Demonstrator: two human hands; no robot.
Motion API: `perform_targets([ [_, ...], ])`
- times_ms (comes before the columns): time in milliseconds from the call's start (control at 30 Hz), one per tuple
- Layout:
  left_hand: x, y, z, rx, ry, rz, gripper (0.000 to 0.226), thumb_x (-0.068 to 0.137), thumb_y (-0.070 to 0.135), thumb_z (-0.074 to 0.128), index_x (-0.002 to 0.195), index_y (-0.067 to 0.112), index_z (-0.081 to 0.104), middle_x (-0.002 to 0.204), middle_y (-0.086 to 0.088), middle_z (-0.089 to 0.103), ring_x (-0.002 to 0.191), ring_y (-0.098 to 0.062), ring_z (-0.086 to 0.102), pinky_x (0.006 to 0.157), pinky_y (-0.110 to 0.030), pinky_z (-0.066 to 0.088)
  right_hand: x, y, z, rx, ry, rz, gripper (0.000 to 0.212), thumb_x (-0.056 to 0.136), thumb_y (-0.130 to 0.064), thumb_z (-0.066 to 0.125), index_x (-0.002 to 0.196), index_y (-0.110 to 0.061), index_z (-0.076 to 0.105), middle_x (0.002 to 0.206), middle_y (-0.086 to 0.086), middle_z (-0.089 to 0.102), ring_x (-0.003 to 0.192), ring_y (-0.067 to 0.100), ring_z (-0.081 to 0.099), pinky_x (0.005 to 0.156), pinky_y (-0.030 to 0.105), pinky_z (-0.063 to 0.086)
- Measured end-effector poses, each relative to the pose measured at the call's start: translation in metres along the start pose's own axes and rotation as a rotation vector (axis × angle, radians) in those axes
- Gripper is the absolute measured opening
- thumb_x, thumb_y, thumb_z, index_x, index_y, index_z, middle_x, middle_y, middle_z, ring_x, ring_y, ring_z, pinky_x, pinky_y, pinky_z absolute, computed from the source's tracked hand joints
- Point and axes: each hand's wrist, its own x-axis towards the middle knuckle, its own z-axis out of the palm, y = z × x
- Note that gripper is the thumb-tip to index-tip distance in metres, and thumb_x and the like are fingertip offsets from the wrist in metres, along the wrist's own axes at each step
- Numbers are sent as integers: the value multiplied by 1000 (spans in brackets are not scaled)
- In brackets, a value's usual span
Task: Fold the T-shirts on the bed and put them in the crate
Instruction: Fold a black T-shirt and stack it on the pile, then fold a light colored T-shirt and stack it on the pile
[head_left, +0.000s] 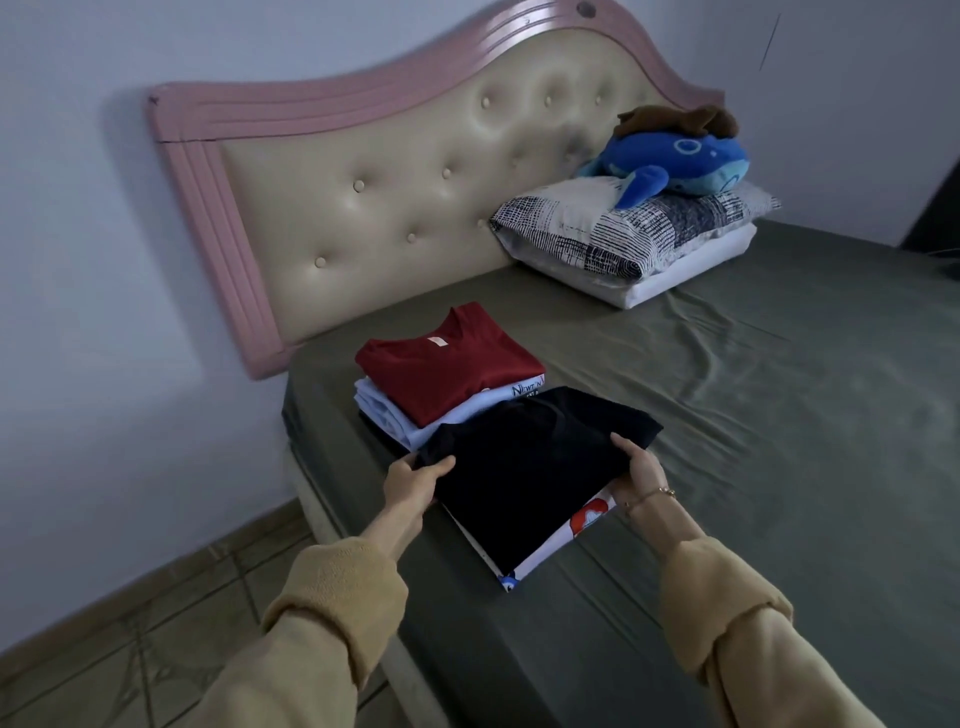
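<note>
Both hands, left hand (415, 475) and right hand (641, 467), grasped the folded black T-shirt (524, 478). It lay near the red T-shirt (447, 369) stack.

**One readable word: "NEWTON" on the pale blue T-shirt**

The only lettering that can be made out stands on the pale blue T-shirt (395, 415), folded in the stack under the red T-shirt (447, 364). On its exposed far corner, dark capitals read "NEWTON", or close to it; the last letters run under the fold. A smaller line beneath it is too small to read. The red T-shirt carries a pale neck label (435, 341), but nothing on it is legible. The printed cloth (587, 519) under the black T-shirt (524, 467) shows coloured shapes, no readable text.
</note>
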Motion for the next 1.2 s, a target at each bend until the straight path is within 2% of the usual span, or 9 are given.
perform_targets([
  [133, -4, -2, 6, 172, 114, 38, 41, 80, 26, 75, 111, 3, 63, 111, -12, 66, 101, -29, 62, 90, -40, 52, 3, 3, -4, -215, 117, -79, 35, 88, 1, 57, 122, 6, 50, 116, 18, 58, 79, 25, 59, 77, 39, 50],
  [300, -16, 5, 13, 229, 181, 11, 60, 87, 39, 65, 130, 1, 49, 130, -15, 55, 116, -32, 55, 92, -36, 45, 2, -1, -6, -644, 343, -194, 52, 81, -13, 71, 124, 4, 47, 123, 17, 55, 112, 34, 55, 79, 31, 43],
  [500, -33, 19, 13, 253, 279, 32, 49, 86, 21, 68, 124, 1, 44, 132, -17, 46, 111, -32, 54, 77, -35, 41, -3, -16, -9, -716, 405, -204, 29, 81, -6, 68, 107, 3, 58, 110, 14, 59, 114, 32, 55, 79, 30, 42],
  [533, -35, 22, 13, 246, 295, 42, 45, 86, 18, 68, 122, 2, 45, 130, -17, 46, 108, -32, 55, 75, -34, 41, -4, -18, -12, -693, 396, -201, 34, 82, -5, 67, 114, 2, 57, 115, 15, 58, 114, 31, 55, 81, 30, 43],
  [600, -42, 29, 14, 242, 303, 69, 38, 87, 13, 65, 118, 3, 47, 127, -17, 48, 104, -31, 56, 71, -33, 41, -9, -23, -16, -655, 374, -206, 40, 81, -4, 65, 121, 0, 58, 115, 15, 61, 103, 28, 59, 76, 27, 46],
  [700, -57, 39, 24, 246, 287, 150, 30, 89, 10, 61, 116, 4, 50, 122, -16, 54, 102, -30, 58, 71, -32, 41, -23, -35, -27, -589, 304, -211, 29, 80, -1, 62, 109, 1, 66, 73, 9, 59, 70, 24, 55, 62, 26, 45],
  [933, -108, 53, 104, 302, 118, 279, 24, 89, 10, 58, 113, 6, 58, 116, -14, 62, 106, -29, 59, 76, -26, 37, -71, -77, -102, -463, 272, -221, 23, 85, 0, 57, 104, -13, 55, 63, 2, 53, 41, 5, 47, 49, 20, 38],
  [1100, -187, 27, 232, 310, -257, 315, 15, 87, 9, 57, 103, 8, 59, 101, -14, 64, 88, -30, 62, 68, -27, 47, -134, -127, -219, -378, 409, -269, 22, 88, 2, 54, 103, -12, 48, 67, 3, 53, 30, -5, 48, 45, 15, 37],
  [1200, -248, 0, 309, 323, -480, 291, 14, 88, 4, 56, 80, 14, 51, 84, -8, 58, 73, -25, 57, 61, -22, 44, -177, -151, -297, -321, 497, -277, 23, 89, 4, 52, 105, -11, 45, 68, 4, 52, 28, -5, 47, 53, 20, 32],
])
